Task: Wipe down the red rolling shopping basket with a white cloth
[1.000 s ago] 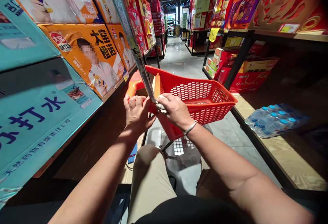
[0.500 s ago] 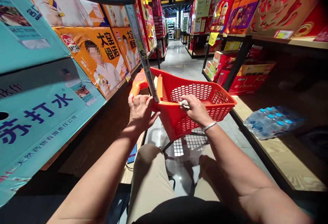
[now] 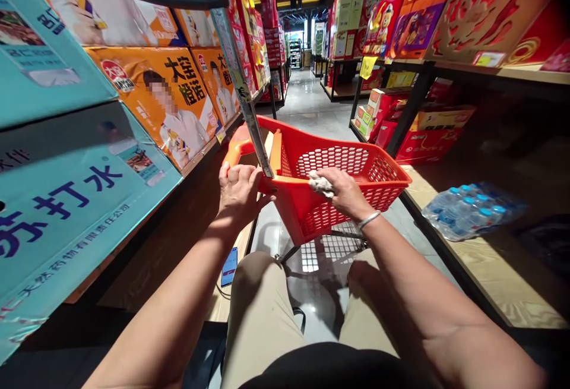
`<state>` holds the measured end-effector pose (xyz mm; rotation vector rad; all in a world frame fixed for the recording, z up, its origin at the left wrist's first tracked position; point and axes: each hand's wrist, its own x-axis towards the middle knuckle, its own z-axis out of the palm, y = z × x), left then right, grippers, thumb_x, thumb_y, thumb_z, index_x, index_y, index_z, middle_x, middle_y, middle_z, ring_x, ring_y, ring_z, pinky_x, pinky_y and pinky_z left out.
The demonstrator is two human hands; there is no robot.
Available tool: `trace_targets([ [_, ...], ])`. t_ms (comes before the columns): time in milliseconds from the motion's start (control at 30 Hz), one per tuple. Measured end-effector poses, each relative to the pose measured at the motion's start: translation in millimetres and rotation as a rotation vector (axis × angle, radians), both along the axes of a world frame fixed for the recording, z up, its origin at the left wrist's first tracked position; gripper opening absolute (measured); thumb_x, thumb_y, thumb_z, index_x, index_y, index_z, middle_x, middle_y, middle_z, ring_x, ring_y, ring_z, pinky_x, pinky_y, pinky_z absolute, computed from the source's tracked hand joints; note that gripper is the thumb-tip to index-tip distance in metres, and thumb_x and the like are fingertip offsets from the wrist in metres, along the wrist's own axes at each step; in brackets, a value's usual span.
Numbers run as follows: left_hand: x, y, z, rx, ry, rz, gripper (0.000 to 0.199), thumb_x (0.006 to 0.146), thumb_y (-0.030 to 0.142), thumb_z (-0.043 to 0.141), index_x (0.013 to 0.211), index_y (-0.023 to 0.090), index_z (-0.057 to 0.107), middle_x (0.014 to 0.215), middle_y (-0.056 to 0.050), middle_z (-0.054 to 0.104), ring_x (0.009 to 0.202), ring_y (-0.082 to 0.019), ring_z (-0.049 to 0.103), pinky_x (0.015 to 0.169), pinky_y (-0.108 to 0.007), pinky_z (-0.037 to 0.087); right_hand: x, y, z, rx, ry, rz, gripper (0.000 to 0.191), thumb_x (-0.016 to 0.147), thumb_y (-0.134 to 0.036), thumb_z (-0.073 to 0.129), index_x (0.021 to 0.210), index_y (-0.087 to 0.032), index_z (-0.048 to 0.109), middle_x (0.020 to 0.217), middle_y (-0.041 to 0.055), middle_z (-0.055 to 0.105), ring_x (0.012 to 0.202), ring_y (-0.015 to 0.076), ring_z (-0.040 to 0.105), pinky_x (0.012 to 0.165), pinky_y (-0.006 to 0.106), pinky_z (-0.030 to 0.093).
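A red-orange plastic shopping cart [image 3: 294, 211] with perforated sides stands across the aisle before my knees. My left hand [image 3: 240, 190] rests with bent fingers on its near corner, beside the orange handle [image 3: 235, 150] and the foot of a worn metal post [image 3: 244, 98]; its fingers wrap over the edge. At the cart's near rim, my right hand [image 3: 345, 190] grips a crumpled whitish cloth [image 3: 321, 183] between thumb and fingers. A bracelet circles my right wrist.
Light-blue cartons [image 3: 80, 199] and orange drink cases [image 3: 151, 98] are stacked on the left. A phone [image 3: 229, 267] lies on the low left shelf. Shrink-wrapped water bottles [image 3: 472, 211] lie on the low right shelf, under red gift boxes. The tiled aisle [image 3: 307, 95] runs ahead.
My right hand has shifted slightly along the rim, and more of the cloth now shows. My left hand stays at the cart's corner. The view has moved slightly.
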<state>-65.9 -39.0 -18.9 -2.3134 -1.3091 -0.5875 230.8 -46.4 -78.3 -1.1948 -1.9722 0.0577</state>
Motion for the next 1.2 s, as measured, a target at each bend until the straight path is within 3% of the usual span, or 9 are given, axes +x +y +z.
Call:
trace_targets([
  [100,2.9,1.6,-2.1,0.007,-0.008,0.010,0.063,0.083,0.048,0.072,0.134,0.013,0.056,0.129,-0.020,0.059,0.128,-0.040,0.045,0.123,-0.063,0.010,27.2,-6.1,-10.7,-0.044,-0.006,-0.156,0.043,0.087,-0.012,0.061,0.127,-0.025,0.066,0.126,0.0092,0.068,0.115,0.0272,0.062,0.099,0.044,0.049],
  [167,4.4,2.6,-3.9,0.013,-0.015,0.011,0.067,0.080,0.045,0.074,0.136,0.014,0.054,0.129,-0.019,0.059,0.127,-0.040,0.046,0.122,-0.064,0.012,23.6,-8.2,-11.3,-0.028,0.080,-0.170,0.036,0.088,-0.015,0.062,0.123,-0.023,0.068,0.121,0.0100,0.069,0.111,0.0260,0.064,0.097,0.041,0.051],
  [300,5.5,5.4,-9.5,0.053,-0.040,0.003,0.064,0.077,0.041,0.076,0.134,0.019,0.056,0.126,-0.017,0.060,0.126,-0.040,0.048,0.122,-0.067,0.014,-27.8,-5.0,0.6,0.083,0.276,0.013,0.037,0.088,-0.022,0.069,0.125,-0.024,0.065,0.119,0.0079,0.068,0.108,0.0228,0.066,0.095,0.037,0.055],
  [467,0.0,9.5,-11.0,0.083,-0.087,-0.002,0.055,0.081,0.045,0.071,0.129,0.021,0.059,0.126,-0.015,0.062,0.126,-0.038,0.049,0.122,-0.065,0.016,-71.3,2.3,13.4,0.193,0.242,0.280,0.056,0.090,-0.014,0.065,0.142,-0.032,0.056,0.134,0.0058,0.064,0.125,0.0214,0.060,0.109,0.039,0.051],
  [567,-7.7,11.2,-2.6,0.051,-0.061,-0.015,0.058,0.081,0.050,0.072,0.131,0.022,0.060,0.128,-0.015,0.063,0.125,-0.038,0.051,0.120,-0.060,0.025,-50.1,2.1,6.1,0.140,0.173,0.219,0.060,0.088,-0.011,0.063,0.144,-0.032,0.056,0.134,0.0057,0.065,0.124,0.0225,0.061,0.106,0.040,0.052],
  [700,-17.3,18.3,10.5,0.044,-0.084,0.033,0.064,0.074,0.055,0.078,0.127,0.023,0.064,0.136,-0.016,0.059,0.131,-0.040,0.047,0.114,-0.057,0.033,6.8,-3.6,-12.8,0.038,0.059,-0.039,0.048,0.089,-0.017,0.066,0.135,-0.029,0.063,0.126,0.0070,0.070,0.116,0.0258,0.065,0.098,0.043,0.053],
  [867,-23.3,36.5,12.0,0.002,-0.095,-0.026,0.051,0.071,0.060,0.078,0.102,0.021,0.068,0.113,-0.013,0.066,0.125,-0.038,0.052,0.117,-0.057,0.031,39.7,-7.7,-23.8,-0.022,0.073,-0.221,0.042,0.084,-0.023,0.072,0.125,-0.026,0.067,0.119,0.0063,0.072,0.108,0.0272,0.067,0.096,0.044,0.051],
  [1033,-25.3,42.6,10.9,-0.022,-0.052,-0.022,0.046,0.072,0.063,0.076,0.089,0.021,0.066,0.097,-0.010,0.066,0.103,-0.033,0.058,0.108,-0.053,0.039,-15.1,0.4,-1.8,0.017,0.288,0.057,0.040,0.081,-0.024,0.075,0.120,-0.024,0.067,0.116,0.0058,0.071,0.106,0.0235,0.067,0.094,0.038,0.054],
  [1200,-26.4,40.4,11.9,-0.005,-0.041,-0.011,0.045,0.073,0.062,0.076,0.089,0.021,0.067,0.095,-0.010,0.065,0.102,-0.033,0.058,0.110,-0.053,0.039,-69.3,10.2,21.6,0.079,0.324,0.300,0.036,0.088,-0.025,0.071,0.123,-0.024,0.066,0.115,0.0056,0.069,0.105,0.0193,0.066,0.093,0.034,0.054],
])
